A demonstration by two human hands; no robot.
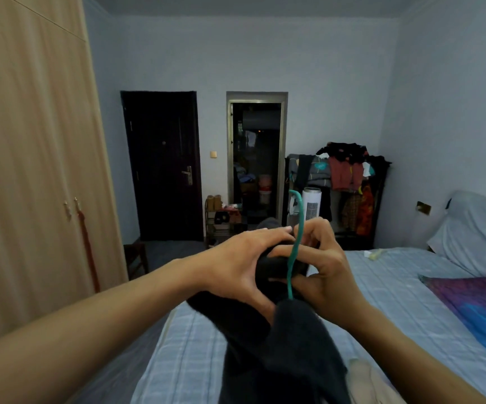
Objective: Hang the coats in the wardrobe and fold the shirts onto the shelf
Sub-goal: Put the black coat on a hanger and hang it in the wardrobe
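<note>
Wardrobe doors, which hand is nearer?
Left. The left hand holds the dark coat on the side of the wardrobe doors; the right hand is farther right, at the green hanger.

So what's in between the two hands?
In the head view, a green hanger sticks up between the left hand and the right hand, and the top of the dark coat is bunched there too.

Dark door [163, 167], open doorway [256, 158], laden clothes rack [349, 176], white tower fan [311, 204], checked bed [396, 287]
</note>
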